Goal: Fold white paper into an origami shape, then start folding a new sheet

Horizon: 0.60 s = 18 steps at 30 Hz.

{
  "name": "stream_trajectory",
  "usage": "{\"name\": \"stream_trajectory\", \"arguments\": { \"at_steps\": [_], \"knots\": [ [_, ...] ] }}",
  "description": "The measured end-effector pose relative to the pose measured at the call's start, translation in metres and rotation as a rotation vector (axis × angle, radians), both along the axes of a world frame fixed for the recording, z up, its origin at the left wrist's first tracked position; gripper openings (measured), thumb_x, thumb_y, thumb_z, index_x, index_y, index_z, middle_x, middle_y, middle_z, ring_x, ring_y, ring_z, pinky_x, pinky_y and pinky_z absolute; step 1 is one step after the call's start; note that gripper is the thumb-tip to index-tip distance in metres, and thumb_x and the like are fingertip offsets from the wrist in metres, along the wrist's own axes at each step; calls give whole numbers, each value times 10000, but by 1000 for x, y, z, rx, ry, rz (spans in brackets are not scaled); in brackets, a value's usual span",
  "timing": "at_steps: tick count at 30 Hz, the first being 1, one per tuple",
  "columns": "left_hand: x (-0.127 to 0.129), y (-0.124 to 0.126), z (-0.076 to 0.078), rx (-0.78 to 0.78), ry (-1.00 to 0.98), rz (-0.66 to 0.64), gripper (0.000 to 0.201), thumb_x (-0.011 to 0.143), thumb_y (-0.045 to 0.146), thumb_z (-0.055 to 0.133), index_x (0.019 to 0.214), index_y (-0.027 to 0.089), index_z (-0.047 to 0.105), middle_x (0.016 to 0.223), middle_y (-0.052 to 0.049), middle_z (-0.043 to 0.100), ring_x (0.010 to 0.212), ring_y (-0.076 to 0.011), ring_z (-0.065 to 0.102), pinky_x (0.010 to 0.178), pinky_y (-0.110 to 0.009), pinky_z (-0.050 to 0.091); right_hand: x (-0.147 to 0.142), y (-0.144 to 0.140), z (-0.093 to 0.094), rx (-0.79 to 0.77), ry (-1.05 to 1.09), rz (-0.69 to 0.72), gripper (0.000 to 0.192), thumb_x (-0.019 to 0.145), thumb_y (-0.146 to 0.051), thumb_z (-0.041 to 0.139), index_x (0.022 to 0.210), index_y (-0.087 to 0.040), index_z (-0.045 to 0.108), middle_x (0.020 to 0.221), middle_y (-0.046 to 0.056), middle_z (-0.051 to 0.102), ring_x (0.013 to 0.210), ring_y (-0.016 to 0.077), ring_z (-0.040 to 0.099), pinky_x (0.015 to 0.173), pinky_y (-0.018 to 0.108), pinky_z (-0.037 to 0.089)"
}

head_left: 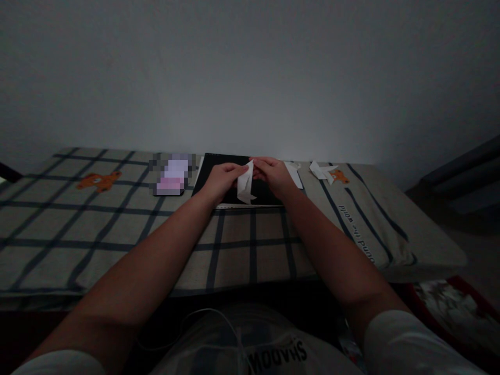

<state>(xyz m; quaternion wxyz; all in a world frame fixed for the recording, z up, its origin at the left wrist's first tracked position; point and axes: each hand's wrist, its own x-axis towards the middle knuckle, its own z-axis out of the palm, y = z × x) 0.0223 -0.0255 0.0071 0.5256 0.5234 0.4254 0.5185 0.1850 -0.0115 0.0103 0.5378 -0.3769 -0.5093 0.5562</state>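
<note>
A small piece of folded white paper (245, 185) is held up between both my hands over a black board (213, 172) that lies on the checked cloth. My left hand (221, 179) pinches its left side near the top. My right hand (273, 174) grips the top right corner. The paper's lower end hangs down to the board's near edge.
A phone with a lit, blurred screen (172, 177) lies left of the board. A finished folded paper shape (322, 171) and a white sheet (294, 174) lie to the right. The checked cloth (117, 224) covers a low surface against a plain wall.
</note>
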Motion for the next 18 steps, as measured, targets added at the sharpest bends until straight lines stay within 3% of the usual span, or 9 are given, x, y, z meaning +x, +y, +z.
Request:
{"name": "stream_trajectory", "arguments": {
  "at_steps": [7, 14, 18],
  "knots": [
    [-1, 3, -3, 43, 87, 15, 371, 641, 511, 807, 721, 158, 726, 668, -18, 643, 613, -130, 533, 586, -255, 403, 2, 3, 0, 74, -120, -50, 328, 719, -437, 786, 934, -197, 728, 777, 5, 692, 689, 106, 620, 638, 238, 529],
    [-1, 3, -5, 109, 147, 48, 376, 664, 514, 796, 752, 155, 730, 676, -13, 647, 616, -125, 524, 589, -254, 373, 5, 1, 2, 344, -337, -225, 234, 759, -408, 743, 868, -201, 746, 890, 38, 701, 768, 138, 617, 710, 289, 528],
    [-1, 2, -3, 142, 180, 47, 382, 686, 528, 776, 734, 154, 717, 664, -8, 631, 600, -117, 495, 581, -255, 349, 3, 1, 2, 250, -249, -168, 249, 765, -404, 738, 894, -192, 721, 777, 12, 692, 684, 120, 611, 647, 263, 520]
  ]
}}
